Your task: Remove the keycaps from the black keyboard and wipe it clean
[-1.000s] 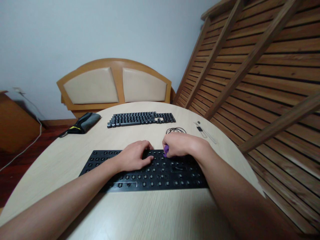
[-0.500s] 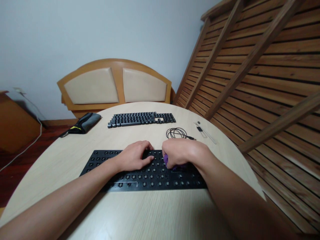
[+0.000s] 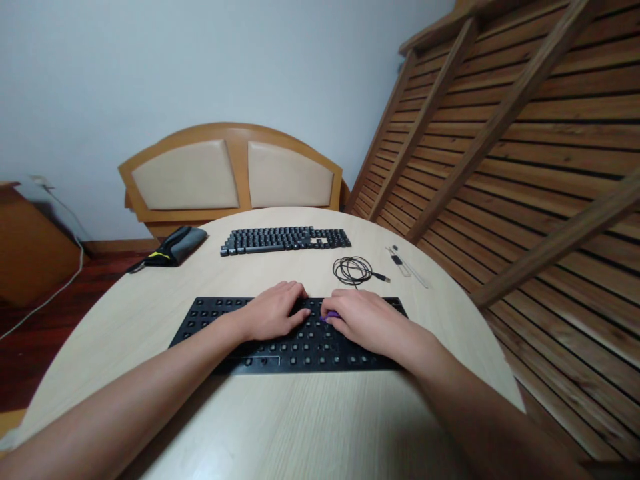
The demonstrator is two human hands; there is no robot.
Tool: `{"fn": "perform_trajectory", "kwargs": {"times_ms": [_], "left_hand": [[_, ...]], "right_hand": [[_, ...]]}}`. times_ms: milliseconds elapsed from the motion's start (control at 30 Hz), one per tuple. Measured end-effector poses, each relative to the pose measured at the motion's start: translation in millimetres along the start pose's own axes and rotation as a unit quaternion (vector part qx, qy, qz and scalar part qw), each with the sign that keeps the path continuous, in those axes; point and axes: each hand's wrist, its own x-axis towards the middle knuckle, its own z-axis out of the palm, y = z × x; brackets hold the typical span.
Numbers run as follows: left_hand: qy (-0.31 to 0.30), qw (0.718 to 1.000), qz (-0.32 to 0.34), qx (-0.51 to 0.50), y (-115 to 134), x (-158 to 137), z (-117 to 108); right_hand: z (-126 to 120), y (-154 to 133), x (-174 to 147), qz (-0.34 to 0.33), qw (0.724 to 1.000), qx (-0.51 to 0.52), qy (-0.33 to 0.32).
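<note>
A black keyboard (image 3: pixel 240 363) with its keycaps off and its switches bare lies flat in front of me. My left hand (image 3: pixel 275 311) rests on its upper middle part, thumb and fingers apart, holding nothing. To the right of it, my right hand (image 3: pixel 363 320) is closed on a small purple object (image 3: pixel 331 315), low over the right half of the keyboard. Most of that object is hidden by my fingers, so its kind does not show.
Behind the keyboard, black keycaps (image 3: pixel 270 239) stand laid out in rows. A coiled USB cable (image 3: pixel 353 270) and a wire keycap puller (image 3: pixel 397 260) lie to the right. A dark pouch (image 3: pixel 180 245) sits at the table's left. A chair back (image 3: pixel 243 170) rises behind the table (image 3: pixel 280 427).
My right hand has turned from a raised, bent wrist to a flatter pose, with the purple object shifted slightly left. My left hand stays on the keyboard. The view has shifted a little.
</note>
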Motion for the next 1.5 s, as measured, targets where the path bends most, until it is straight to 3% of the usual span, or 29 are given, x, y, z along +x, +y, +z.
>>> {"fn": "perform_trajectory", "kwargs": {"times_ms": [433,800,967,1200,1500], "left_hand": [[0.077,0.996,-0.016,0.040,6,-10,14],[0.096,0.994,-0.020,0.038,4,-11,16],[0.094,0.995,-0.021,0.037,5,-11,15],[0.079,0.996,-0.015,0.048,9,-11,11],[0.050,0.998,0.026,0.031,1,-18,8]], "right_hand": [[17,11,-8,-0.079,0.992,0.090,0.047],[17,8,-3,-0.122,0.991,0.015,0.060],[11,10,-9,-0.122,0.990,0.056,0.044],[14,19,-4,-0.073,0.983,0.052,0.159],[18,14,-1,-0.121,0.989,0.054,0.073]]}}
